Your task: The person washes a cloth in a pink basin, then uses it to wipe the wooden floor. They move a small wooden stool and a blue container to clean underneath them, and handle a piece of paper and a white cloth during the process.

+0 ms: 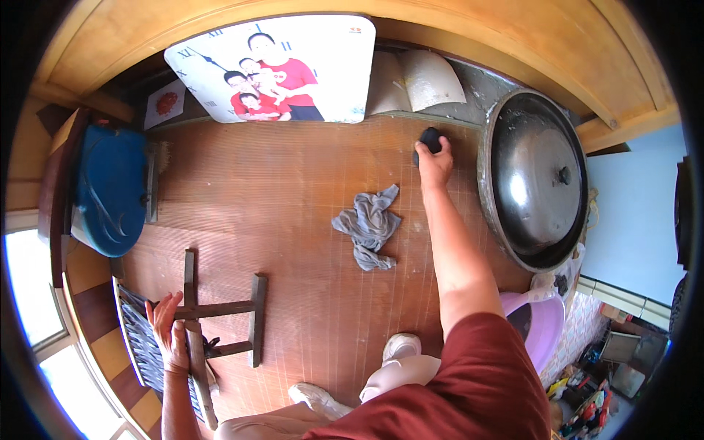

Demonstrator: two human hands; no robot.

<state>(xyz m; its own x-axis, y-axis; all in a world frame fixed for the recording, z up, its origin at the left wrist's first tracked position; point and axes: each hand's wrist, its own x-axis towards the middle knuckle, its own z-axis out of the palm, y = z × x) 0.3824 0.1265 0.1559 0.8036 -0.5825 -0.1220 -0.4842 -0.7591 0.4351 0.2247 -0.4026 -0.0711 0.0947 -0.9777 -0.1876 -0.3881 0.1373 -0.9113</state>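
My right hand (435, 160) reaches far forward and grips a small dark object (430, 141) near the back edge of the brown ribbed floor covering (286, 220); what the object is cannot be made out. Between my arms, a crumpled grey cloth (372, 223) lies on the floor. At the lower left my left hand (166, 330), fingers apart, rests against the wooden frame of a folding stool (204, 311), which has a woven dark and light seat. Whether it grips the frame is not plain.
A large dark wok with a metal lid (542, 181) stands at the right, above a pink basin (542, 324). A picture clock (341, 71) and open cardboard (423, 82) lean at the back. A blue-topped container (110, 190) is at the left. My shoes (319, 399) are below.
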